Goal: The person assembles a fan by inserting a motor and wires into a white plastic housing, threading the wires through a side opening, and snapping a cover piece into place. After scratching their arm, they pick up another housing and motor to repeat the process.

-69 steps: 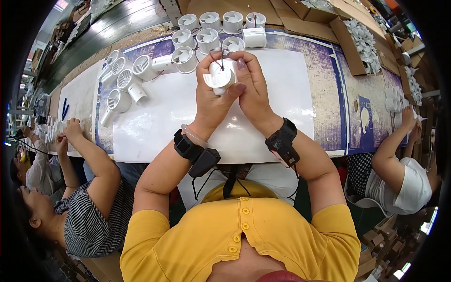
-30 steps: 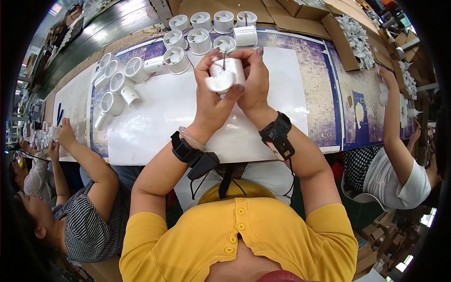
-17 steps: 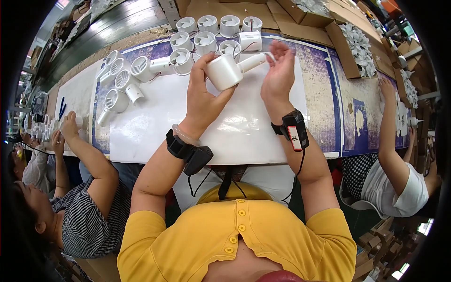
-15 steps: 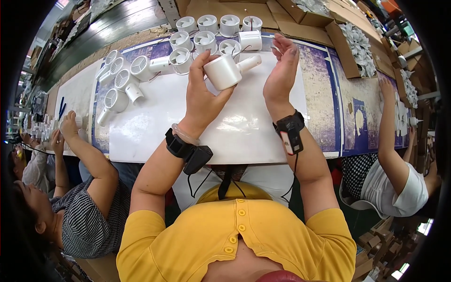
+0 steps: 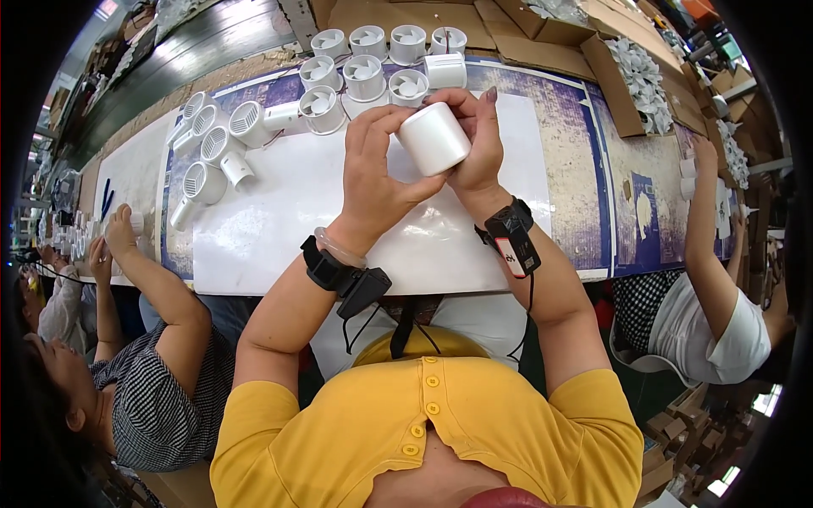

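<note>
A white plastic fan housing, a smooth round cup with a handle in the earlier frame, is held above the white work sheet. My left hand grips its left side, with the thumb below and fingers at the upper rim. My right hand is closed round its right side, where the handle is now hidden. Beyond my hands stand several white round fan units with blades showing. A white cylinder lies on its side beside them. To the left lie several white housings with grilles and handles.
The white sheet covers the worn purple table. Cardboard boxes of white blade parts stand at the far right. One person works at the left, another at the right. Blue pens lie at the left.
My right hand has moved left and closed on the fan housing, which my left hand alone held before. The housing has turned and shifted slightly right; its handle no longer shows.
</note>
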Action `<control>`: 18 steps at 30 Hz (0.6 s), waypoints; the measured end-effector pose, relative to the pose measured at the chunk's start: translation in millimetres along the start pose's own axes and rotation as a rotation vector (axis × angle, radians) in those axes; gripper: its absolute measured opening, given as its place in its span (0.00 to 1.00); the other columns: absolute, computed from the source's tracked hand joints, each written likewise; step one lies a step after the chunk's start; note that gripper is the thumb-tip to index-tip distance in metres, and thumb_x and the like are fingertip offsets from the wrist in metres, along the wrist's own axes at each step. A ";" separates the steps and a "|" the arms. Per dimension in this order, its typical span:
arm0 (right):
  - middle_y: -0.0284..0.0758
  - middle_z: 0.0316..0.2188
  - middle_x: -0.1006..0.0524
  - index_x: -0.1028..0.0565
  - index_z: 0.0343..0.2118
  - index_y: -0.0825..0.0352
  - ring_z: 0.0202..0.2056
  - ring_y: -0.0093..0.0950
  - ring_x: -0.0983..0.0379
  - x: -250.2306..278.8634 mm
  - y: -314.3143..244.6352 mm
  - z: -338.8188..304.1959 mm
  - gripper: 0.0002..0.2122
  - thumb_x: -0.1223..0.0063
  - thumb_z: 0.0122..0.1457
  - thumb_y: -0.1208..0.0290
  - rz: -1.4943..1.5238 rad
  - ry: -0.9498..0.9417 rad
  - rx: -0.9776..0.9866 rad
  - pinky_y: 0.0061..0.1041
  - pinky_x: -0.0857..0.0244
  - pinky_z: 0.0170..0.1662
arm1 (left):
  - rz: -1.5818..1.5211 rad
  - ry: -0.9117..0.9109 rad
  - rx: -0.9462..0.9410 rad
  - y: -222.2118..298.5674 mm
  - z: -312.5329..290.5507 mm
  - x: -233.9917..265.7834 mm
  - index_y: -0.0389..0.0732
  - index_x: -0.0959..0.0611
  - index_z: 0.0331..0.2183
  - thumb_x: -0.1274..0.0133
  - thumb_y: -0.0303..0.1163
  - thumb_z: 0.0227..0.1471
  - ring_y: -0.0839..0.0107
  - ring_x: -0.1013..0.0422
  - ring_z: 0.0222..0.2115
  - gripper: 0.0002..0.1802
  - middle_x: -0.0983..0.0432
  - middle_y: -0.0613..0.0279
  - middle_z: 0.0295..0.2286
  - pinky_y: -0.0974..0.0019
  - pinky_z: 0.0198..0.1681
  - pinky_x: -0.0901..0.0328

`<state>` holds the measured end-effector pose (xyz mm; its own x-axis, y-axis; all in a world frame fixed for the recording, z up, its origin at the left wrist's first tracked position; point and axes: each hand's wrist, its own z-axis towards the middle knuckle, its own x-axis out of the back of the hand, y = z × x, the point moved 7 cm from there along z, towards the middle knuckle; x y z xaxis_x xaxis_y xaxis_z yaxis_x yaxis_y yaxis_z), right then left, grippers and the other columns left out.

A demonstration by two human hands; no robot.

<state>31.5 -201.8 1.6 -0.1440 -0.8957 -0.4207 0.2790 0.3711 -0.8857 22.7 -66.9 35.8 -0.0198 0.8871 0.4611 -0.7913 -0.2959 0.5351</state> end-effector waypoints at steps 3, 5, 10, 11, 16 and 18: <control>0.38 0.34 0.24 0.28 0.38 0.68 0.38 0.28 0.27 0.9 7.1 0.7 0.28 0.74 0.64 0.45 0.122 0.016 -0.044 0.28 0.31 0.44 | -0.044 0.053 0.042 5.7 0.5 1.1 0.38 0.28 0.45 0.32 0.31 0.28 0.57 0.36 0.46 0.38 0.32 0.54 0.43 0.60 0.48 0.38; 0.38 0.35 0.25 0.28 0.37 0.68 0.39 0.29 0.27 1.0 12.2 1.6 0.28 0.73 0.64 0.45 0.294 0.036 -0.082 0.29 0.32 0.45 | -0.064 0.082 0.062 4.0 -0.3 2.6 0.39 0.27 0.43 0.32 0.31 0.27 0.57 0.36 0.45 0.36 0.32 0.55 0.42 0.60 0.48 0.38; 0.38 0.35 0.25 0.28 0.38 0.69 0.40 0.28 0.28 -6.0 8.3 4.8 0.27 0.71 0.65 0.46 0.318 0.010 -0.097 0.27 0.33 0.46 | -0.076 0.104 0.109 -9.6 -2.9 4.9 0.40 0.26 0.42 0.32 0.31 0.26 0.58 0.36 0.44 0.34 0.31 0.56 0.40 0.60 0.47 0.38; 0.37 0.35 0.25 0.28 0.38 0.69 0.40 0.27 0.28 -7.3 -1.1 3.7 0.26 0.71 0.65 0.47 0.119 -0.012 0.026 0.26 0.34 0.46 | -0.015 0.105 0.082 -7.7 -2.1 7.4 0.40 0.26 0.41 0.33 0.31 0.25 0.58 0.36 0.43 0.34 0.31 0.56 0.39 0.60 0.46 0.38; 0.36 0.35 0.25 0.27 0.38 0.69 0.39 0.24 0.29 -12.5 -19.5 -4.8 0.24 0.69 0.66 0.50 -0.475 -0.060 0.319 0.23 0.36 0.44 | 0.059 0.097 0.054 -3.0 -2.5 8.1 0.40 0.26 0.40 0.33 0.30 0.24 0.58 0.35 0.42 0.34 0.31 0.56 0.39 0.59 0.45 0.38; 0.36 0.35 0.25 0.27 0.38 0.69 0.38 0.24 0.30 -12.3 -21.4 -6.2 0.24 0.69 0.66 0.50 -0.575 -0.060 0.344 0.22 0.36 0.44 | 0.051 0.100 0.052 -0.6 -0.7 7.7 0.40 0.26 0.40 0.33 0.30 0.24 0.58 0.35 0.42 0.33 0.31 0.56 0.39 0.59 0.45 0.38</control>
<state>21.4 -197.2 24.5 -0.3095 -0.9433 0.1201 0.4619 -0.2596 -0.8481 22.6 -59.7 38.6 -0.1226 0.9005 0.4173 -0.7548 -0.3575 0.5499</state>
